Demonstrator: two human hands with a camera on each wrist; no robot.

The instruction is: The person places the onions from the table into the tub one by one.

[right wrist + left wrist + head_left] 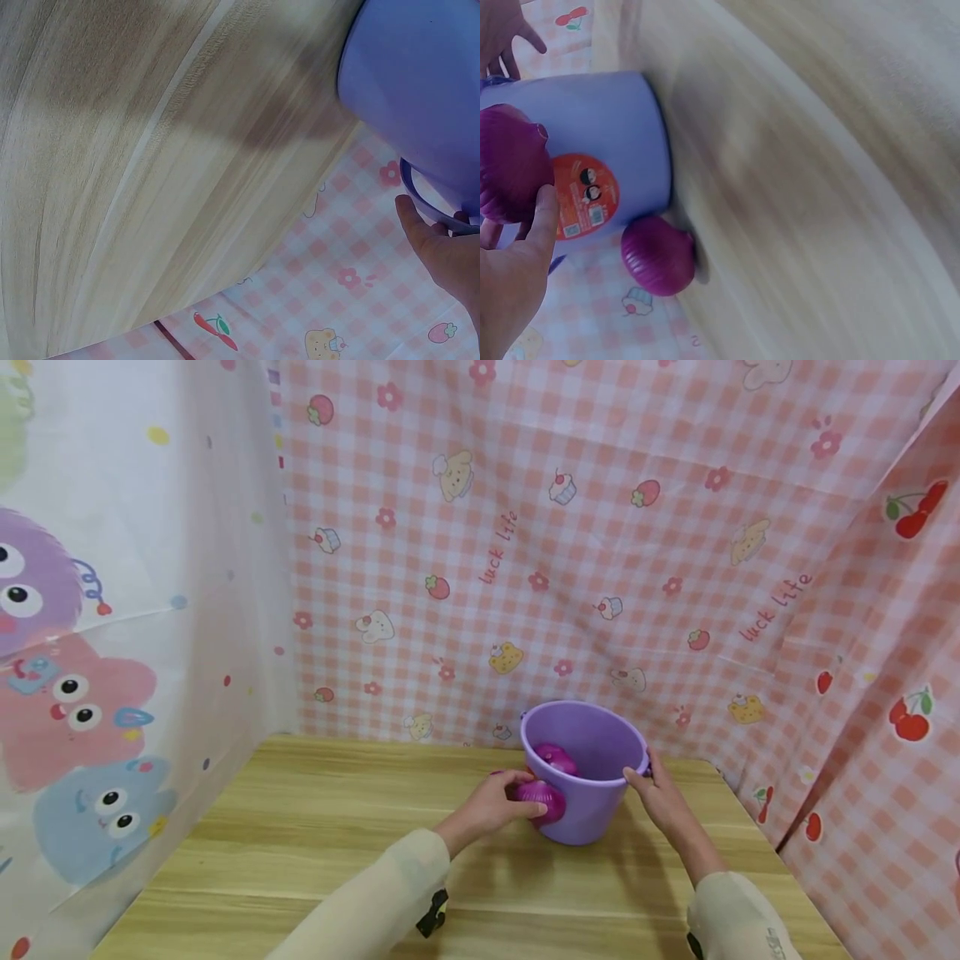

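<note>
My left hand (491,802) grips a red onion (545,802) just outside the near left wall of a purple bucket (583,817). In the left wrist view the held onion (510,165) has its stem end toward the bucket's base. A second onion (557,760) lies inside the bucket. Another onion (658,256) sits on the table beside the bucket's base, mostly hidden in the head view. At the bucket's right rim, my right hand (666,802) holds on with the thumb over the edge. The right wrist view shows its fingers at the bucket's handle (418,196).
The bucket stands upright on a wood-grain table (337,827), near its back edge. An orange round sticker (574,206) marks the bucket's side. A pink checked curtain (420,568) hangs behind and at the right, and a white cartoon-print curtain (217,568) at the left.
</note>
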